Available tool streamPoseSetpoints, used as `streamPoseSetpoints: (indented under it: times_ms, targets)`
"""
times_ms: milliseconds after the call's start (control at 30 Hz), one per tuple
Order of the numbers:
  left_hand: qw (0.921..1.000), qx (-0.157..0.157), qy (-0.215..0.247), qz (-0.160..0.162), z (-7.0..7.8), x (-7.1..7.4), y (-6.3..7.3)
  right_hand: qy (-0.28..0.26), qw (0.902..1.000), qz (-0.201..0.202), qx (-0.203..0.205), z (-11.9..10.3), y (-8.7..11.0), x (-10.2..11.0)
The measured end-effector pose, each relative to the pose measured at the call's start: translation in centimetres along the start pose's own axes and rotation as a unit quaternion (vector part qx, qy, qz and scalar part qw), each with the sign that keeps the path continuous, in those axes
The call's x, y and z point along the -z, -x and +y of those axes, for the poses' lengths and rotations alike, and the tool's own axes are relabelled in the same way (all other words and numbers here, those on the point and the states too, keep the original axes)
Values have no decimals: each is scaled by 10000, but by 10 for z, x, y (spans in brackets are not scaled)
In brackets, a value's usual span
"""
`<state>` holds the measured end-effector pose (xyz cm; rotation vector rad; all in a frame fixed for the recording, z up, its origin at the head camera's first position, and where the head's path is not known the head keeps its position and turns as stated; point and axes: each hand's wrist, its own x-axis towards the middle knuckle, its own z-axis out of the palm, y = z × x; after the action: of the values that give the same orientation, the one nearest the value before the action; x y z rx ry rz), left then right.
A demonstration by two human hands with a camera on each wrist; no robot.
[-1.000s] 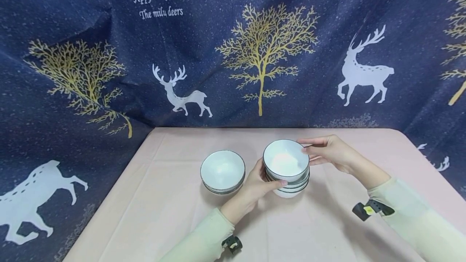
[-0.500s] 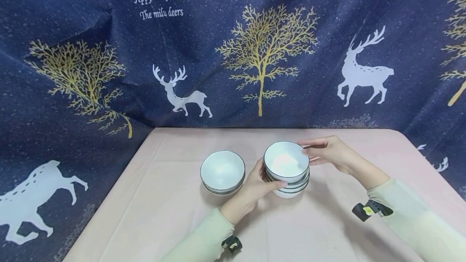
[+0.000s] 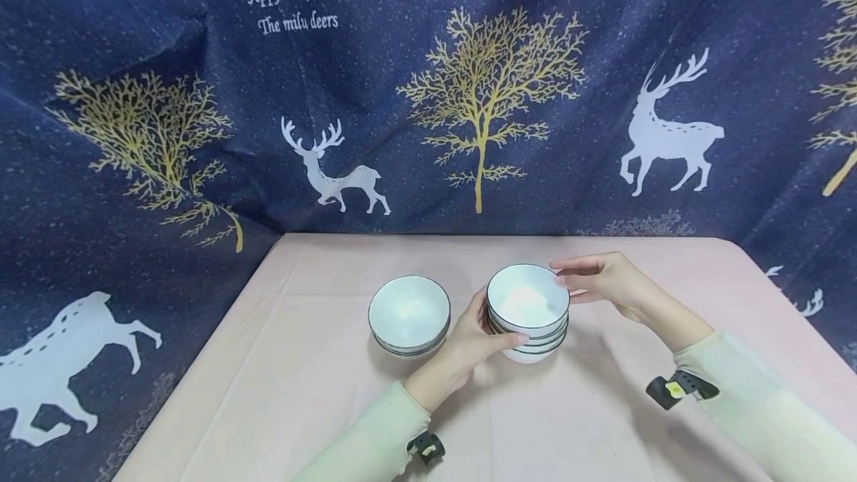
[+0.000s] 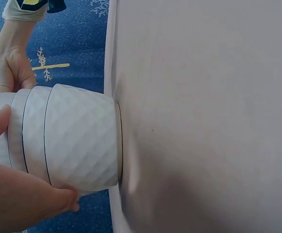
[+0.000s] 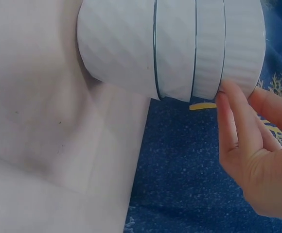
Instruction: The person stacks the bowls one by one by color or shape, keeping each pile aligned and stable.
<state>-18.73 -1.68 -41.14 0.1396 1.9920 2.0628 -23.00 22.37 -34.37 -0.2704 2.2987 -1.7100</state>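
Observation:
A stack of several white bowls (image 3: 529, 355) with thin dark rims stands upright on the table. My left hand (image 3: 465, 348) grips the stack from its left side, thumb across the front. The top bowl (image 3: 527, 297) sits nested in the stack, and my right hand (image 3: 605, 285) holds it at its right edge with thumb and fingertips. In the right wrist view, the fingertips (image 5: 231, 90) touch near a dark rim line. The lower bowl (image 4: 82, 141) has a diamond-textured wall in the left wrist view, while the upper ones look ribbed in the right wrist view.
Left of the stack, a shorter stack of white bowls (image 3: 409, 312) stands close to my left wrist. A pale pink cloth covers the table (image 3: 301, 393). Behind it hangs a dark blue curtain (image 3: 402, 80) printed with deer and trees.
The top bowl has come down slightly with my right hand, and the gap between it and the bowls below has closed. My left hand stays in place.

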Motion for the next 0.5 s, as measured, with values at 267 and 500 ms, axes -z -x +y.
streamPoseSetpoints:
  times_ms: [267, 500]
  targets:
    - [10000, 15, 30, -78, 0, 2, -2, -10, 9996, 241, 133, 6, 2, -2]
    - [9998, -73, 137, -161, 1, 3, 0, -28, 9990, 306, 332, 11, 5, -5]
